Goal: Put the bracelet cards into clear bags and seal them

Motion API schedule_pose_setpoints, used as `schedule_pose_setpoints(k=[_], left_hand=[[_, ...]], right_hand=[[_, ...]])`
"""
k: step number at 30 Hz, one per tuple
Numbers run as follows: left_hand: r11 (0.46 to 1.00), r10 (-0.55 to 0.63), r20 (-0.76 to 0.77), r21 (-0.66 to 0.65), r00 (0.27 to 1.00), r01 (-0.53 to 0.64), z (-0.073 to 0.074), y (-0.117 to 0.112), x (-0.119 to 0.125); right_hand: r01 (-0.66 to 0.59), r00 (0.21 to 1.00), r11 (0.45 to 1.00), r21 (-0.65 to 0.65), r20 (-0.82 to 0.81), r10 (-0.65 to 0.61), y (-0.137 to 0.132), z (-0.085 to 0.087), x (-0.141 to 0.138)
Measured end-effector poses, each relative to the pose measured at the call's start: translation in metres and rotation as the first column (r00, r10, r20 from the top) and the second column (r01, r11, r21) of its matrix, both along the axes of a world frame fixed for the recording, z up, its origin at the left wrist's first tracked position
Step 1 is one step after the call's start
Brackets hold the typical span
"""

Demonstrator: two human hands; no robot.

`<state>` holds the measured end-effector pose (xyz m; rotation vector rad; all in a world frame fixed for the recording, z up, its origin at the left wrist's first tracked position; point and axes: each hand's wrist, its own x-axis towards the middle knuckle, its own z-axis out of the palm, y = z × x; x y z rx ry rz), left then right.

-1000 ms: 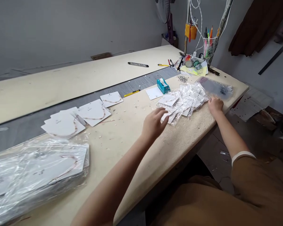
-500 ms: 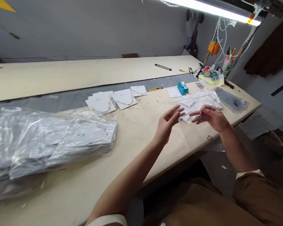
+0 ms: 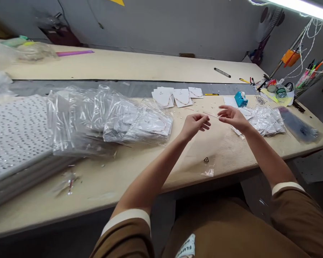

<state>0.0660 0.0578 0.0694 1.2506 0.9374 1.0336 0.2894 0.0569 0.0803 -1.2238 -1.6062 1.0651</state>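
Note:
My left hand (image 3: 197, 125) is closed, thumb against forefinger, at the upper edge of a clear plastic bag (image 3: 206, 147). The bag hangs over the table's front part and bears a black recycling mark. My right hand (image 3: 233, 117) faces it with curved fingers, and a thin pinkish strip of the bag's edge spans the gap to its fingertips. Just behind the hands lie white cards (image 3: 182, 97), each with a thin beaded chain. Beside my right forearm is a pile of small clear bags with white cards (image 3: 267, 122).
Left of my arm lies a heap of bagged cards (image 3: 150, 123), then a sheet dotted with shiny stones (image 3: 18, 132). Behind the right hand stand a blue tape dispenser (image 3: 240, 99) and a yellow cutter (image 3: 211, 94). A stack of clear bags (image 3: 298, 123) lies at the right.
The view has swung left, bringing in the dotted sheet. My hands have moved away from the bagged pile at the right, and the clear bag now hangs more between my forearms.

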Motion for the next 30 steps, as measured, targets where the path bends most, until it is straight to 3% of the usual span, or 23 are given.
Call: schedule_pose_setpoints(k=[2,4,5,7,8,9,10,12,13,14,16,19,21,24,27,30], left_hand=[[0.999,0.029,-0.001,0.041,1.000,-0.029,0.006,0.004,-0.004],[0.976,0.117,0.020,0.182,0.993,-0.119,0.018,0.008,-0.008],[0.935,0.181,0.041,0.301,0.983,-0.185,0.026,0.008,-0.010],[0.778,0.288,0.082,0.561,0.954,-0.283,0.043,0.004,-0.017],[0.702,0.305,0.074,0.656,0.949,-0.277,0.050,0.000,-0.022],[0.667,0.285,0.030,0.712,0.958,-0.221,0.054,-0.006,-0.026],[0.666,0.234,-0.039,0.735,0.972,-0.131,0.055,-0.012,-0.032],[0.698,0.063,-0.200,0.709,0.978,0.100,0.045,-0.025,-0.041],[0.697,-0.027,-0.274,0.684,0.961,0.215,0.035,-0.031,-0.045],[0.679,-0.109,-0.351,0.657,0.930,0.327,0.022,-0.036,-0.048],[0.592,-0.185,-0.502,0.629,0.845,0.504,-0.008,-0.041,-0.049],[0.486,-0.120,-0.704,0.573,0.700,0.660,-0.044,-0.044,-0.039],[0.486,0.004,-0.811,0.513,0.585,0.707,-0.055,-0.044,-0.028],[0.544,0.136,-0.866,0.471,0.482,0.694,-0.058,-0.044,-0.014],[0.588,0.178,-0.863,0.478,0.472,0.652,-0.058,-0.044,-0.009],[0.609,0.195,-0.855,0.490,0.481,0.624,-0.062,-0.046,-0.010]], right_hand=[[-0.091,0.996,0.996,-0.022,0.023,0.092,0.017,0.011,-0.011],[-0.098,0.995,0.993,0.070,0.010,0.098,0.027,0.030,-0.022],[-0.075,0.997,0.983,0.167,0.006,0.075,0.026,0.042,-0.028],[-0.021,0.999,0.921,0.389,0.042,0.005,0.015,0.064,-0.035],[-0.013,0.995,0.873,0.487,0.091,-0.036,0.005,0.073,-0.035],[-0.018,0.985,0.826,0.564,0.152,-0.082,-0.008,0.078,-0.034],[-0.033,0.968,0.788,0.615,0.216,-0.128,-0.022,0.079,-0.031],[-0.091,0.923,0.768,0.634,0.343,-0.173,-0.050,0.064,-0.021],[-0.128,0.903,0.784,0.608,0.399,-0.162,-0.062,0.050,-0.014],[-0.181,0.889,0.802,0.569,0.444,-0.114,-0.073,0.032,-0.008],[-0.272,0.882,0.840,0.469,0.472,0.022,-0.087,-0.008,0.003],[-0.345,0.865,0.888,0.303,0.471,0.176,-0.096,-0.057,0.012],[-0.369,0.852,0.894,0.253,0.475,0.218,-0.097,-0.073,0.015],[-0.443,0.802,0.869,0.221,0.530,0.274,-0.097,-0.071,0.019],[-0.556,0.732,0.809,0.193,0.575,0.366,-0.090,-0.049,0.021],[-0.526,0.772,0.809,0.261,0.546,0.326,-0.058,-0.021,0.010]])
